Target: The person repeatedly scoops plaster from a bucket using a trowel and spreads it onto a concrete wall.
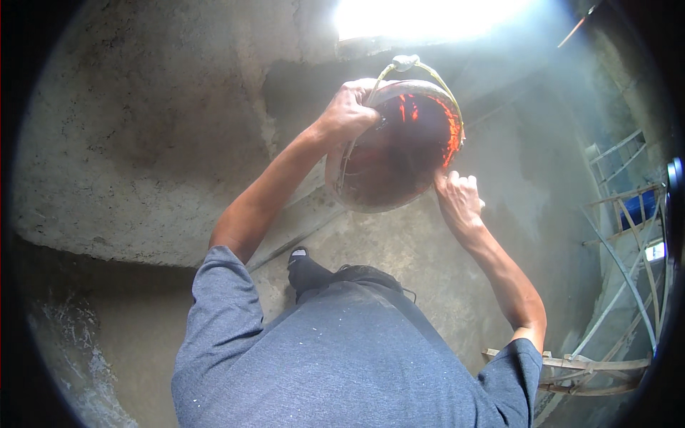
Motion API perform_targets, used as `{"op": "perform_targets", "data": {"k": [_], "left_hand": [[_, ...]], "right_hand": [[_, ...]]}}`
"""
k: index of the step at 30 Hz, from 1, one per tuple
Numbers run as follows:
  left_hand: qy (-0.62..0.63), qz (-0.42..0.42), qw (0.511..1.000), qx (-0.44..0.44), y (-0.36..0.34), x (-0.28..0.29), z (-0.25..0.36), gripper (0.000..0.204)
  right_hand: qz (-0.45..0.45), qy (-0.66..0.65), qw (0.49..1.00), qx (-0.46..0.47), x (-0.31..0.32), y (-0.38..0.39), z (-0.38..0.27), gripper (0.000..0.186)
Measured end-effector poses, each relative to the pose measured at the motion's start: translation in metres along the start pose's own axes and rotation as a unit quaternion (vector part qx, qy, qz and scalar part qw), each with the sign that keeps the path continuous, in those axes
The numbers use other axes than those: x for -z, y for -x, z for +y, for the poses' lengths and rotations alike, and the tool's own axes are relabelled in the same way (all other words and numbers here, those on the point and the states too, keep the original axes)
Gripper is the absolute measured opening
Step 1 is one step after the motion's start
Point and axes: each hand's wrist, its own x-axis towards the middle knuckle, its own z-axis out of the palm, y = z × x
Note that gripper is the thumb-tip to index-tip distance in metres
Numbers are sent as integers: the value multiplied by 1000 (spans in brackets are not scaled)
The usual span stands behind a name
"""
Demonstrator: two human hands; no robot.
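Note:
A round bucket point(399, 153) is raised in front of me, its mouth turned toward me. Inside it looks dark reddish-brown, with bright orange light glowing through its wall along the right and upper side. A pale bail handle point(444, 80) arches over the top, with a whitish lump at its middle. My left hand point(353, 110) grips the rim at the upper left, thumb over the edge. At the lower right rim, my right hand point(460, 200) has its fingers curled, the thumb side against the bucket. The bucket's underside is hidden.
Rough grey wall point(135, 128) fills the left side, ending in a lower edge. Wooden and metal scaffolding point(621, 264) stands at the right, with something blue point(637, 210) behind it. Glaring light comes through an opening point(428, 18) above. My sandalled foot point(300, 252) rests on the concrete floor point(410, 250).

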Motion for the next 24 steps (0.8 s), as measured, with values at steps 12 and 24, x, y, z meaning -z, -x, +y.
{"op": "perform_targets", "data": {"k": [12, 24], "left_hand": [[-36, 26, 998, 51, 29, -4, -27, 45], [-24, 20, 997, 64, 28, 7, -12, 48]], "right_hand": [[-72, -552, 829, -51, 2, 14, -84, 45], [-143, -634, 746, -145, -35, 38, 12, 41]]}}
